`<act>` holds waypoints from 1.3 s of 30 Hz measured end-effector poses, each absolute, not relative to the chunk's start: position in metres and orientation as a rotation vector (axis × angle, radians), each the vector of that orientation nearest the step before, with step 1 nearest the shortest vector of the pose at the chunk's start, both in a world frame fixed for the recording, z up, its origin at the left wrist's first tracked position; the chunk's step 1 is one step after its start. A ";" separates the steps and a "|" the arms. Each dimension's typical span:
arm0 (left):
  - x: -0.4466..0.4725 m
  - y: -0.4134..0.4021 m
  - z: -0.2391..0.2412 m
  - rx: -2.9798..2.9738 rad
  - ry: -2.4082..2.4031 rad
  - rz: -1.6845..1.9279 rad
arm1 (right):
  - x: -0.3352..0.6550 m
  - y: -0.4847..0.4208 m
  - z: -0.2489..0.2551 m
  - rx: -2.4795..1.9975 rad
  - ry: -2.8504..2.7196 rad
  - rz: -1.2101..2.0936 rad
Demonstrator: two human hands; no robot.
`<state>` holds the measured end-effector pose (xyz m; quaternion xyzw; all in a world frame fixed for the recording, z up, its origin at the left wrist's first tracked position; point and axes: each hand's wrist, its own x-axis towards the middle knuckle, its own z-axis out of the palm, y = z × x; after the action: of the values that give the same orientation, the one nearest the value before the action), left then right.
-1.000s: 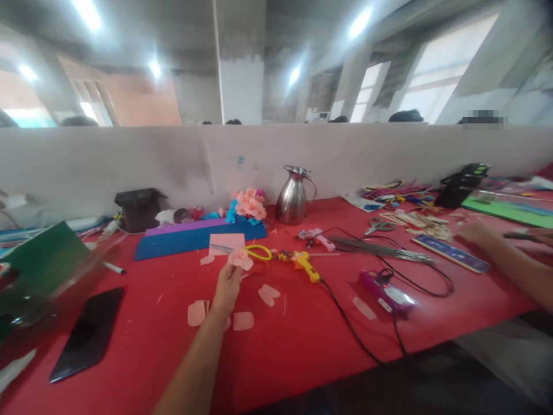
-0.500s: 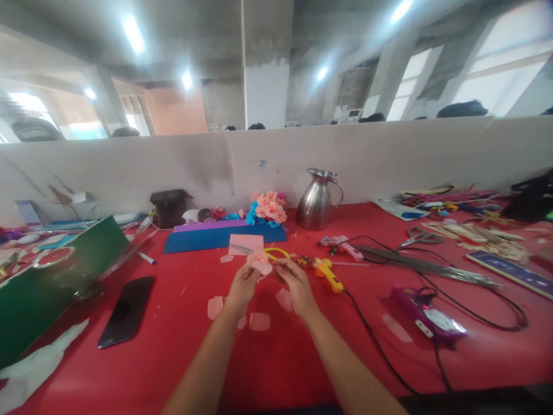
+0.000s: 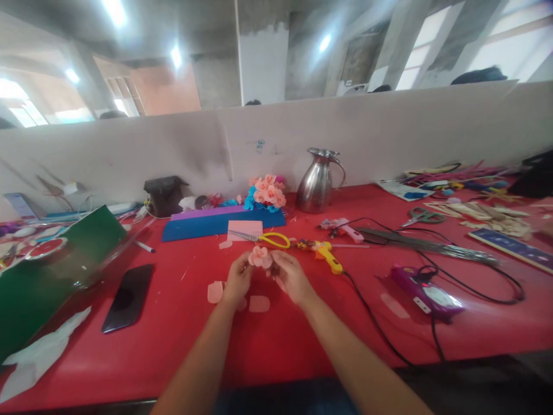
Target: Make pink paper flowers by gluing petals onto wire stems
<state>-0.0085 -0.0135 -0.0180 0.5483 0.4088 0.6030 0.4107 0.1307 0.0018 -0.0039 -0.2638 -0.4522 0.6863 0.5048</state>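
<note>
Just above the table, a small pink paper flower [image 3: 260, 257] sits between my two hands. My left hand [image 3: 238, 279] pinches its left side. My right hand [image 3: 294, 279] is closed at its right lower edge, the fingertips partly hidden. Cut pink paper petals [image 3: 259, 304] lie on the red table below, one partly covered by the right hand. Beyond the hands, yellow-handled scissors [image 3: 276, 240] rest with their blades over a pink paper sheet [image 3: 245, 229]. A yellow glue gun [image 3: 329, 257] lies to the right of my right hand.
A bunch of pink and blue paper flowers [image 3: 268, 192] and a steel jug [image 3: 318, 183] stand at the back. On the left are a black phone [image 3: 128, 298] and a green board [image 3: 93, 239]. A purple power strip [image 3: 425, 294] with black cables lies right.
My right hand has come in against the flower, which now faces up more upright. The view has tilted down, so the table sits higher in the picture.
</note>
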 end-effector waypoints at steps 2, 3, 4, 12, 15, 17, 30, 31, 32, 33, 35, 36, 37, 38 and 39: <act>-0.011 -0.014 -0.018 1.410 1.047 1.535 | 0.131 0.000 -0.002 -0.611 -1.080 1.673; -0.012 -0.014 -0.018 1.419 1.062 1.539 | 0.131 -0.001 -0.002 -0.601 -1.085 1.665; -0.013 -0.014 -0.018 1.426 1.076 1.543 | 0.132 -0.001 -0.002 -0.603 -1.091 1.641; -0.018 -0.014 -0.013 1.286 1.154 1.693 | 0.139 0.034 0.030 -1.105 -1.729 0.783; -0.021 -0.014 -0.011 1.053 1.334 1.860 | 0.123 0.053 0.053 -1.332 -2.330 0.160; -0.026 -0.014 -0.008 0.876 1.461 2.011 | 0.104 0.052 0.062 -1.366 -2.581 -0.109; -0.035 -0.011 -0.009 0.497 1.441 2.119 | 0.180 0.013 0.041 -1.951 -2.190 -0.136; -0.033 -0.011 -0.010 0.489 1.414 2.126 | 0.200 0.018 0.039 -2.094 -2.119 -0.157; -0.033 -0.011 -0.010 0.482 1.398 2.123 | 0.216 0.021 0.037 -2.214 -2.090 -0.122; -0.032 -0.011 -0.011 0.483 1.397 2.111 | 0.229 0.022 0.035 -2.264 -2.082 -0.102; -0.032 -0.012 -0.012 0.482 1.419 2.083 | 0.242 0.021 0.029 -2.304 -2.095 -0.054; -0.033 -0.012 -0.013 0.486 1.443 2.066 | 0.245 0.019 0.026 -2.294 -2.115 -0.035; -0.033 -0.013 -0.013 0.486 1.454 2.051 | 0.244 0.016 0.024 -2.276 -2.139 -0.018; -0.034 -0.013 -0.014 0.488 1.463 2.041 | 0.243 0.013 0.022 -2.250 -2.166 -0.004; -0.034 -0.013 -0.015 0.490 1.471 2.031 | 0.240 0.010 0.020 -2.219 -2.194 0.010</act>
<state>-0.0341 -0.0135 -0.0145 0.1836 0.5511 0.7609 0.2893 0.2404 0.0100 0.0198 -0.7110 -0.7031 0.0032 0.0105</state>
